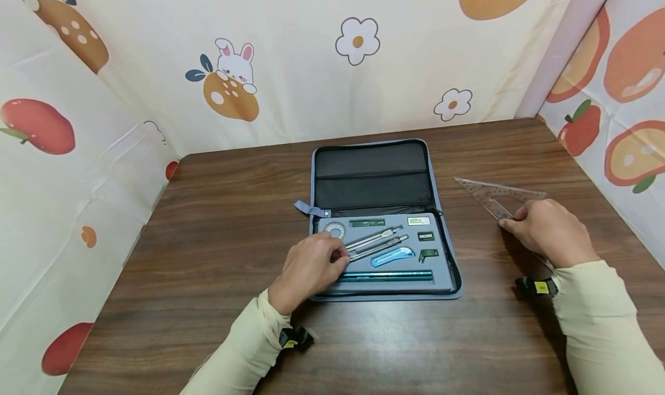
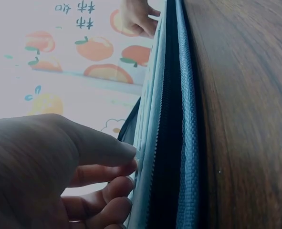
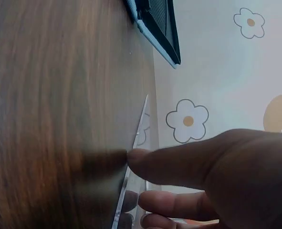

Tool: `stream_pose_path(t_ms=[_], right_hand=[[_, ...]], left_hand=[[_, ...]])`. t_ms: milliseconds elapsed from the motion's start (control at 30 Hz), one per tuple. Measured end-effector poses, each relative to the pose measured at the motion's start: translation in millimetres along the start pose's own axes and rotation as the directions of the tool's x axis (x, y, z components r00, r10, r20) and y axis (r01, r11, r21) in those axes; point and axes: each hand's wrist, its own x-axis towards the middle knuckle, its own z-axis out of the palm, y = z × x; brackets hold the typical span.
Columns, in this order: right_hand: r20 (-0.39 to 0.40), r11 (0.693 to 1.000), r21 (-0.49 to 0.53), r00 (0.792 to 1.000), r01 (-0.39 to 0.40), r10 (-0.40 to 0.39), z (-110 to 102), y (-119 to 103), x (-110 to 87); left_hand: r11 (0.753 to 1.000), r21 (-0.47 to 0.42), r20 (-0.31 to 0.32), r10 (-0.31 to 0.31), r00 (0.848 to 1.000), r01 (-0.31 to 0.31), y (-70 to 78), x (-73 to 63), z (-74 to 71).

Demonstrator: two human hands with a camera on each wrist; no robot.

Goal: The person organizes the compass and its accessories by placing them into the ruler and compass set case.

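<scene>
My left hand (image 1: 314, 265) reaches over the left side of an open zip case (image 1: 459, 279), thumb and fingertips close together. They meet at the left end of the lower of two silver compass-like instruments (image 1: 378, 249); whether they pinch anything is hidden. In the left wrist view, the fingertips (image 2: 124, 186) are at the edge of the case's tray (image 2: 150, 143). On the right, my right hand (image 1: 553, 233) holds a clear set square (image 1: 485, 196) between thumb and fingers. The right wrist view shows the set square (image 3: 137, 136) tilted up, thumb against one face.
In the grey tray (image 1: 306, 291) lie blue-green pencils (image 1: 387, 276), a blue cutter (image 1: 392, 257), a sharpener (image 1: 425, 236), an eraser (image 1: 418, 221), a lead case (image 1: 367, 223) and a small round dial (image 1: 335, 230). The case's lid (image 1: 371, 170) lies back; patterned cloth surrounds the wooden table (image 1: 234, 210).
</scene>
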Motion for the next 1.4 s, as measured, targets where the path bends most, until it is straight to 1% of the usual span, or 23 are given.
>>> stream_pose_path(t_ms=[133,300,367,467,600,700,800,867,967,1133,1233,1300,1400], right_hand=[[0.02,1.0,0.001,1.0,-0.013,0.013,0,0,1.3],[0.083,0.998,0.006,0.995,-0.059,0.058,-1,1,3.4],[0.086,0.998,0.003,0.994,-0.069,0.069,0,1,3.9],[0.048,0.997,0.001,0.996,-0.077,0.077,0,-2,3.4],[-0.046,0.999,0.018,0.998,-0.05,0.051,-4,-8,0.2],[-0.097,0.999,0.052,0.995,0.017,-0.011,-6,-17,-2.7],[-0.146,0.988,0.086,0.983,0.124,-0.111,-5,-30,-5.6],[-0.169,0.975,0.103,0.969,0.198,-0.179,-2,-41,-8.0],[-0.208,0.95,0.102,0.94,0.295,-0.27,5,-56,-12.6],[-0.205,0.904,0.08,0.895,0.419,-0.396,18,-80,-20.6],[-0.213,0.869,0.042,0.854,0.494,-0.475,26,-93,-24.7],[-0.224,0.838,0.009,0.818,0.545,-0.53,31,-100,-26.8],[-0.23,0.796,-0.03,0.771,0.605,-0.594,39,-108,-29.1]], left_hand=[[1.0,0.0,-0.013,-0.004,1.0,0.004,-0.5,0.2,-0.1],[1.0,-0.006,-0.014,-0.011,1.0,0.011,-1.4,0.2,0.2],[1.0,-0.008,-0.017,-0.013,1.0,0.013,-2.0,0.2,0.4],[1.0,-0.019,-0.026,-0.015,1.0,0.014,-2.9,0.2,0.5],[0.999,-0.034,-0.054,-0.014,0.998,0.012,-4.0,0.7,0.2],[0.999,-0.046,-0.088,-0.007,0.996,0.003,-4.7,1.4,-0.7],[0.998,-0.061,-0.123,0.0,0.992,-0.007,-5.7,1.8,-2.2],[0.997,-0.076,-0.145,-0.001,0.989,-0.01,-6.8,2.2,-2.8],[0.994,-0.108,-0.172,-0.007,0.985,-0.012,-9.2,2.8,-3.2],[0.983,-0.183,-0.226,-0.01,0.974,-0.033,-12.7,4.5,-3.9],[0.973,-0.228,-0.242,-0.009,0.97,-0.047,-13.0,5.7,-4.6],[0.963,-0.264,-0.232,-0.01,0.973,-0.053,-12.2,6.4,-5.0],[0.953,-0.297,-0.207,-0.002,0.978,-0.061,-10.2,7.6,-4.9]])
